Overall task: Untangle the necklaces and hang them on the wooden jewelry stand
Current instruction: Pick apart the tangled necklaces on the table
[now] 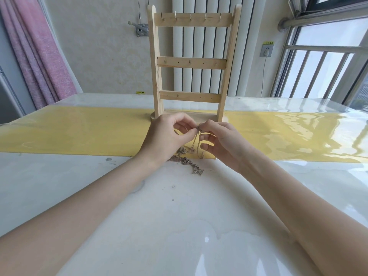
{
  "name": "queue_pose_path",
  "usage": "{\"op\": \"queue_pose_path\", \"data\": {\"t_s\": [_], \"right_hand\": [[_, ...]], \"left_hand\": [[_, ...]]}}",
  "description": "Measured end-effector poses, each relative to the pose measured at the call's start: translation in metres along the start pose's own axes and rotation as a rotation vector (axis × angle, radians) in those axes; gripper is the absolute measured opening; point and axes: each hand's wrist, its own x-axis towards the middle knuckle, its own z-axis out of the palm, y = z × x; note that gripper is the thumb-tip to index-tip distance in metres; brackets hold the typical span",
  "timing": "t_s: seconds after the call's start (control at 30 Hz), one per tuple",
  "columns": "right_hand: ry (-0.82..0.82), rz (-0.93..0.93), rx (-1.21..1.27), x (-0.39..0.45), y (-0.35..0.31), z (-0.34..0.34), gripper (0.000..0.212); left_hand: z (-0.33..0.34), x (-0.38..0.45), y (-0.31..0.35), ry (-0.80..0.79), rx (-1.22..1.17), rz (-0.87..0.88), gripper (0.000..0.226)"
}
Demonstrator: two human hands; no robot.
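Observation:
A wooden jewelry stand (pixel 191 62) rises upright at the table's middle, with three crossbars carrying small metal hooks; nothing hangs on them. Just in front of its base, my left hand (pixel 167 136) and my right hand (pixel 221 140) meet fingertip to fingertip, each pinching the top of a thin silver chain (pixel 196 143) lifted off the table. The chain strands hang down between my hands. A tangled heap of silver necklaces (pixel 187 161) lies on the table below, partly hidden behind my left wrist.
The table (pixel 179 216) has a glossy white top with a yellow strip (pixel 79 132) across it under the stand. A pink curtain (pixel 35 56) hangs at far left, a radiator stands behind the stand, and a window with railing is at right.

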Motion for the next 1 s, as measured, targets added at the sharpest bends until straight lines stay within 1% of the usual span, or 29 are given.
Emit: {"op": "queue_pose_path", "data": {"t_s": [0.07, 0.13, 0.27, 0.4, 0.57, 0.7, 0.8, 0.9, 1.0], "right_hand": [[-0.014, 0.000, -0.029, 0.000, 0.000, 0.000, 0.018], [-0.025, 0.000, -0.044, 0.000, 0.001, 0.000, 0.017], [-0.024, 0.004, -0.059, 0.000, 0.001, -0.001, 0.019], [-0.003, 0.003, -0.083, 0.000, 0.001, -0.002, 0.017], [0.095, -0.103, -0.176, 0.001, -0.002, -0.006, 0.011], [0.105, -0.142, -0.328, 0.001, -0.002, -0.006, 0.012], [0.091, -0.148, -0.364, 0.000, 0.000, -0.005, 0.012], [0.090, -0.139, -0.409, -0.001, -0.001, -0.004, 0.013], [0.076, -0.138, -0.521, -0.002, -0.001, -0.004, 0.017]], "left_hand": [[0.001, -0.002, 0.001, 0.034, 0.079, 0.057, 0.014], [0.001, -0.003, 0.000, 0.055, 0.107, 0.084, 0.011], [0.000, -0.001, 0.000, 0.057, 0.079, 0.036, 0.011], [0.000, 0.003, -0.003, 0.025, -0.024, -0.026, 0.023], [-0.001, 0.006, -0.007, -0.004, -0.083, -0.093, 0.024], [0.000, 0.006, -0.010, -0.002, -0.050, -0.083, 0.025], [-0.002, 0.006, -0.010, -0.010, 0.003, -0.057, 0.025], [-0.003, 0.005, -0.008, -0.054, 0.078, -0.031, 0.021], [-0.004, 0.004, -0.007, -0.102, 0.155, -0.009, 0.019]]}}
